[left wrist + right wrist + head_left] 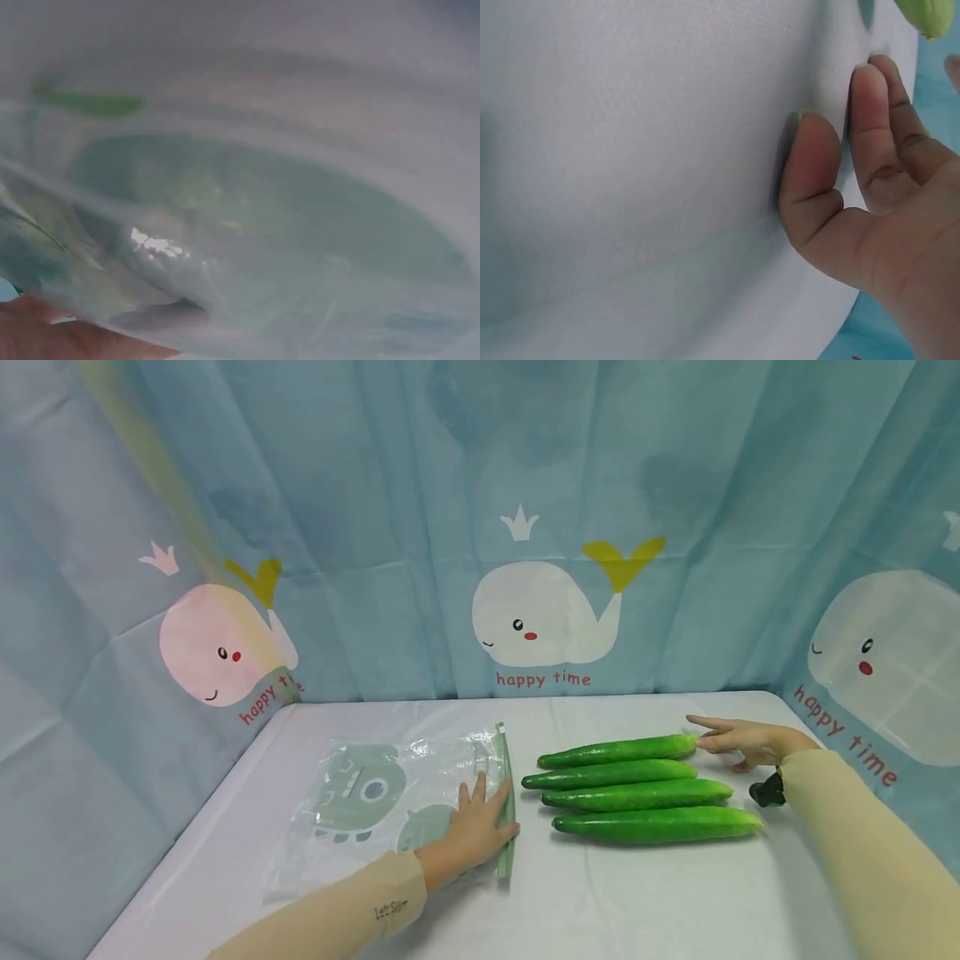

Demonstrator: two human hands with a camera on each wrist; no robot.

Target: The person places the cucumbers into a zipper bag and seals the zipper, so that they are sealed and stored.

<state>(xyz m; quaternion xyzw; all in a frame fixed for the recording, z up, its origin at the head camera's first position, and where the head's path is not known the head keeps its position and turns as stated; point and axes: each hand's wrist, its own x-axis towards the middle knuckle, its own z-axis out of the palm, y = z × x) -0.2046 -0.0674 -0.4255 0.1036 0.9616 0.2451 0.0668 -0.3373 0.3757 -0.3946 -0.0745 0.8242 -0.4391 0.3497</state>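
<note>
My left hand (472, 822) lies with spread fingers on a clear plastic zip bag (352, 868) printed with green cartoon monsters, near its green-edged right end. In the left wrist view the bag (285, 217) fills most of the picture, blurred, with part of the hand (67, 334) at the lower left. Several green cucumbers (637, 795) lie side by side, their pale ends to the right. By the pale end of the farthest cucumber (618, 752) is my right hand (753, 743), fingers extended; whether it touches, I cannot tell. In the right wrist view, the hand (885, 195) holds nothing.
A white cloth (555, 902) covers the table. Blue curtains (390, 527) with whale prints surround its back and sides. A black device (768, 790) is strapped at the right wrist.
</note>
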